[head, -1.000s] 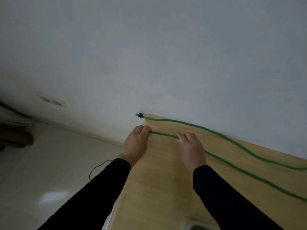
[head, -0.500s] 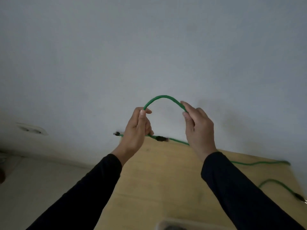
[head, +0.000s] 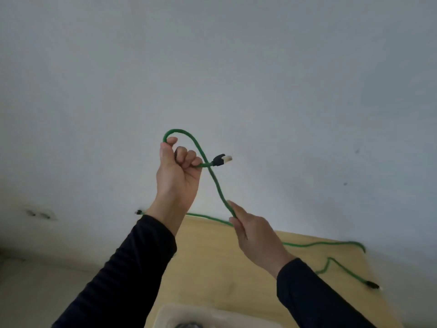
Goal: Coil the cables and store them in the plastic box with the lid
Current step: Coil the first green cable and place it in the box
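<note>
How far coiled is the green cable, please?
Barely: the left hand holds one loop; the green cable mostly trails across the table.

Box [head: 189,314] before table [head: 212,268]; second cable [head: 319,244] on table.

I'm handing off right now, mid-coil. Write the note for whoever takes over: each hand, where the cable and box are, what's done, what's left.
Left hand: raised, fist closed on the green cable near its plug end; the first loop arches over the fist.
Right hand: lower, pinching the same cable as it runs down from that loop.
The cable beyond the right hand trails over the wooden table by the wall. A plug lies near the table's right edge, another at its far left corner.
Plastic box: bottom edge of view, contents unclear, lid not seen.
Done: one loop started.
Left: coil the remaining cable, put it in the box, close the lid.
</note>
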The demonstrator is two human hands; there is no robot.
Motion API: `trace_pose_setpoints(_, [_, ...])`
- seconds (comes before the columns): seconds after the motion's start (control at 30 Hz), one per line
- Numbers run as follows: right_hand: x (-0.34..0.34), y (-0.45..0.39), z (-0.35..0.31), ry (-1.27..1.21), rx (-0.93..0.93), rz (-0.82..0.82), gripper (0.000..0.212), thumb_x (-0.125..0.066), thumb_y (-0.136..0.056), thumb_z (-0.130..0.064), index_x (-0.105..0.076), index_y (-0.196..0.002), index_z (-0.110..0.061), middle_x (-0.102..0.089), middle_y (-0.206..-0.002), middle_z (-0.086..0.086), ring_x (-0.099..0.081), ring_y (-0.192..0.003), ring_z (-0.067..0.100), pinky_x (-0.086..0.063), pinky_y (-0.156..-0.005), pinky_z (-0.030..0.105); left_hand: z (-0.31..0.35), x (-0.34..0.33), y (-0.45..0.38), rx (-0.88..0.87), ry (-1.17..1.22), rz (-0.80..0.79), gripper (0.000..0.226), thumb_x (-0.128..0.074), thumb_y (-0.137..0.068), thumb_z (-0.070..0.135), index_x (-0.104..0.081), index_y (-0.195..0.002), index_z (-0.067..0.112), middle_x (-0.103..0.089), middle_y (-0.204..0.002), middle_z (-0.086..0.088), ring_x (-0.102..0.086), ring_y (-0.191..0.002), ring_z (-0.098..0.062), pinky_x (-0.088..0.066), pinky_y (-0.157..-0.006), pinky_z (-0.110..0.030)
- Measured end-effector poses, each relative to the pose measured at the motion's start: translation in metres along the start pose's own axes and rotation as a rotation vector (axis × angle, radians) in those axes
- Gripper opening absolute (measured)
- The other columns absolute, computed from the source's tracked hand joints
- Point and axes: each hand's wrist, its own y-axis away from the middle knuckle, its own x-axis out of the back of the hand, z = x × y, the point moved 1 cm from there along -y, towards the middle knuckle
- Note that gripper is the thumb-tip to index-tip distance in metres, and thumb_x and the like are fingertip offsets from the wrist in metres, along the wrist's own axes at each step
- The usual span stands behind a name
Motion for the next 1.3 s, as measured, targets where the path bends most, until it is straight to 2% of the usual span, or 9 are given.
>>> trace_pose_setpoints(0.17, [0.052, 0.012, -0.027, 0.192, 0.167, -0.018, 0.024, -0.041, -0.097, -0.029, -0.059, -0.107, -0.015, -0.065, -0.082, 0.002, -0.058, -0.070, 0.022, -0.046, -0.065, 0.035, -0.024, -0.001, 0.030, -0.202, -0.875, -0.216, 0.024, -0.024, -0.102, 0.033, -0.046, -0.095, 0.027, -0.051, -0.063, 0.007, -0.042, -0.059, -0.010, -0.041, -0.063, -0.028])
trace_pose_setpoints(0.33, [0.115, -0.005, -0.047, 0.160, 0.209, -0.003, 0.014, -0.061, -0.086, -0.033, -0.065, -0.081, -0.021, -0.063, -0.071, -0.008, -0.050, -0.058, 0.004, -0.043, -0.059, 0.025, -0.039, -0.005, 0.063, -0.061, -1.130, -0.580, 0.031, -0.026, -0.099, 0.037, -0.048, -0.094, 0.015, -0.057, -0.061, 0.006, -0.047, -0.058, -0.010, -0.038, -0.062, -0.023])
trace_pose_setpoints(0.43, [0.147, -0.019, -0.052, -0.057, 0.081, -0.006, 0.020, -0.078, -0.069, -0.036, -0.066, -0.073, -0.020, -0.063, -0.063, -0.005, -0.049, -0.052, 0.009, -0.041, -0.053, 0.022, -0.042, -0.008, 0.076, 0.048, -1.048, -0.664, 0.041, -0.024, -0.099, 0.042, -0.049, -0.087, 0.011, -0.037, -0.051, 0.004, -0.032, -0.048, -0.013, -0.034, -0.051, -0.021])
trace_pose_setpoints(0.53, [0.166, -0.033, -0.048, -0.220, 0.067, 0.063, 0.019, -0.077, -0.066, -0.038, -0.070, -0.072, -0.022, -0.070, -0.073, 0.009, -0.061, -0.068, 0.028, -0.050, -0.062, 0.036, -0.033, -0.013, 0.075, 0.175, -0.859, -0.643, 0.041, -0.027, -0.093, 0.045, -0.056, -0.082, 0.018, -0.021, -0.052, 0.008, -0.017, -0.046, -0.010, -0.023, -0.047, -0.020])
trace_pose_setpoints(0.67, [0.154, -0.047, -0.041, -0.508, 0.076, 0.174, 0.012, -0.063, -0.082, -0.027, -0.072, -0.088, -0.021, -0.062, -0.055, -0.015, -0.053, -0.052, 0.000, -0.040, -0.053, 0.010, -0.012, -0.038, 0.067, 0.345, -0.477, -0.574, 0.043, -0.034, -0.093, 0.046, -0.063, -0.078, 0.018, -0.011, -0.052, 0.008, -0.010, -0.042, -0.009, -0.016, -0.043, -0.020])
trace_pose_setpoints(0.8, [0.114, -0.056, -0.029, -0.601, -0.103, 0.262, 0.023, -0.045, -0.096, -0.028, -0.067, -0.105, -0.029, -0.044, -0.053, -0.012, -0.038, -0.047, 0.005, -0.032, -0.045, 0.015, 0.008, -0.065, 0.050, 0.272, -0.104, -0.473, 0.047, -0.028, -0.096, 0.043, -0.064, -0.085, 0.015, -0.009, -0.051, 0.007, -0.008, -0.041, -0.009, -0.017, -0.041, -0.018])
trace_pose_setpoints(0.93, [0.075, -0.046, -0.035, -0.406, -0.152, 0.041, 0.030, -0.035, -0.098, -0.032, -0.059, -0.115, -0.029, -0.048, -0.061, -0.005, -0.044, -0.054, 0.010, -0.036, -0.051, 0.021, 0.026, -0.075, 0.020, 0.057, -0.023, -0.389, 0.044, -0.024, -0.099, 0.044, -0.059, -0.095, 0.019, -0.018, -0.044, 0.008, -0.017, -0.041, -0.006, -0.023, -0.046, -0.016])
trace_pose_setpoints(1.13, [0.074, -0.035, -0.067, -0.123, 0.031, -0.205, 0.034, -0.042, -0.096, -0.035, -0.060, -0.095, -0.007, -0.052, -0.064, 0.005, -0.042, -0.053, 0.014, -0.034, -0.054, 0.026, 0.023, -0.050, -0.007, -0.470, -1.041, -0.290, 0.031, -0.020, -0.101, 0.037, -0.051, -0.100, 0.032, -0.036, -0.055, 0.006, -0.034, -0.050, -0.008, -0.035, -0.053, -0.019])
trace_pose_setpoints(1.3, [0.124, -0.052, -0.075, -0.055, 0.103, -0.128, 0.012, -0.065, -0.084, -0.028, -0.067, -0.083, -0.016, -0.052, -0.056, -0.006, -0.043, -0.048, 0.009, -0.035, -0.050, 0.015, 0.001, -0.015, 0.013, -0.320, -1.278, -0.594, 0.031, -0.027, -0.099, 0.040, -0.056, -0.090, 0.031, -0.051, -0.056, 0.007, -0.045, -0.053, -0.007, -0.038, -0.059, -0.020])
